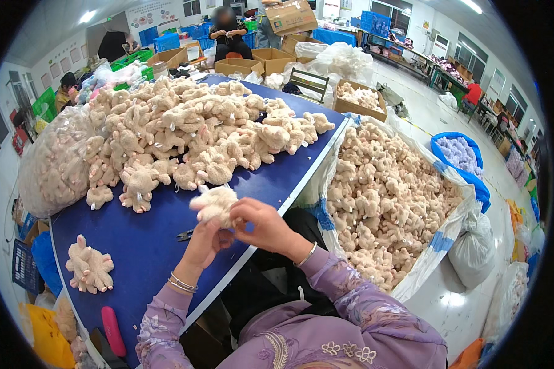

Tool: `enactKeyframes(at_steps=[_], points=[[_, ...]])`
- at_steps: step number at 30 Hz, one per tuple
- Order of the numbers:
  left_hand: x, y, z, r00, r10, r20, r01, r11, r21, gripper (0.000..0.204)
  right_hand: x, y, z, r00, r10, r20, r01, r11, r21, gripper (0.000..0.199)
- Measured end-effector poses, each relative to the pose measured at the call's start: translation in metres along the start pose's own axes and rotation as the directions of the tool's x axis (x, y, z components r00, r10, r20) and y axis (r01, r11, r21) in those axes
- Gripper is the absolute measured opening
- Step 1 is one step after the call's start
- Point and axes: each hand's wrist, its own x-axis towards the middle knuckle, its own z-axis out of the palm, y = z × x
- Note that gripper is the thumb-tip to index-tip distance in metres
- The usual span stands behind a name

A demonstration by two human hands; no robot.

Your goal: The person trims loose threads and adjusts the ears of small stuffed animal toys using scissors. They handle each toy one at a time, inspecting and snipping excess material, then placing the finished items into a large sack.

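Both of my hands meet over the near edge of the blue table [166, 240]. Between them is a small cream plush toy [214, 202] with a pinkish part at its left side. My left hand [206, 244] grips it from below, fingers closed. From the right, my right hand [260, 224] pinches at its lower right side; what exactly lies between those fingertips is hidden. A small dark-tipped tool [184, 235], perhaps snips, lies beside my left hand, partly covered. Farther off, a big heap of similar plush toys [184, 117] covers the table's back part.
A few plush toys [89, 265] lie at the table's left, near a pink case [112, 331]. At my right stands a large white sack [406, 289] full of plush toys. A clear bag [58, 160] of them leans at the left. Cardboard boxes [274, 60] and a seated person [229, 37] are beyond.
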Motion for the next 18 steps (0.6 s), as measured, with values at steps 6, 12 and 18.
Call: enactKeyframes(at_steps=[6,12,18], points=[[0.002,-0.011,0.004,0.965,0.163,-0.207,-0.188,0.976,-0.111,0.028,-0.004,-0.002,0.015,0.997,-0.064,0.04,0.066,0.997,-0.038,0.022],[0.003,-0.015,0.007,0.891,0.342,-0.298,-0.374,0.926,-0.057,0.031,-0.008,0.002,0.027,0.994,0.101,-0.05,-0.099,0.995,0.033,0.016],[0.001,-0.018,0.012,0.805,0.556,-0.207,-0.48,0.815,0.324,0.029,-0.008,0.012,0.03,0.772,0.608,0.184,-0.556,0.507,0.658,0.012]])
